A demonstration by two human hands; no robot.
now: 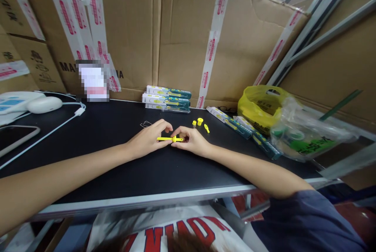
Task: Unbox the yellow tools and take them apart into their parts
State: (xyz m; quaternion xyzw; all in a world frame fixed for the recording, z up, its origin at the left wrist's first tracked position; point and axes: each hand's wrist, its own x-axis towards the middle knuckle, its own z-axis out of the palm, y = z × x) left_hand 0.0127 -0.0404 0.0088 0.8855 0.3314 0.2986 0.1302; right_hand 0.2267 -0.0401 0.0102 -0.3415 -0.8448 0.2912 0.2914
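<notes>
Between my two hands, just above the black table [129,181], is a slim yellow plastic rod [165,139] with a collar and a small hole near its right end. My left hand [149,139] pinches the rod's left part, thumb along it and fingers curled over. Closed near the collar, my right hand [192,140] grips the other end with thumb and fingertips. Beyond the right hand lie a small yellow piece with a spring [194,124], a yellow round cap [200,121] and a flat yellow piece [206,128]. Bent metal wire [145,124] lies behind my left hand.
Stacked printed boxes [167,99] stand against the cardboard wall [182,29]. More such boxes [229,122] lie at right, beside a yellow bag [258,105] and a clear plastic bag [308,134]. A phone [17,136], a cable [44,136] and white devices [44,104] occupy the left.
</notes>
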